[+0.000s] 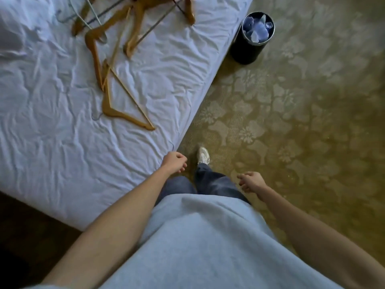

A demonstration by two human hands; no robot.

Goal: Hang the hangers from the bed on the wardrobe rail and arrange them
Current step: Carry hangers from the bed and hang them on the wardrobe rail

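Several wooden hangers lie scattered on the white bed sheet (62, 142). The nearest wooden hanger (123, 113) sits close to the bed's right edge. More wooden hangers (133, 26) and some thin wire ones (91, 15) are piled toward the top of the view. My left hand (174, 162) hangs at the bed's corner with loosely curled fingers, holding nothing. My right hand (251, 181) hangs over the carpet, fingers loosely curled, also holding nothing. Neither the wardrobe nor its rail is in view.
A black round waste bin (248, 51) with crumpled plastic inside stands on the patterned carpet (291, 122) beside the bed. My legs in dark trousers and one white shoe (203, 155) are on the carpet along the bed's edge.
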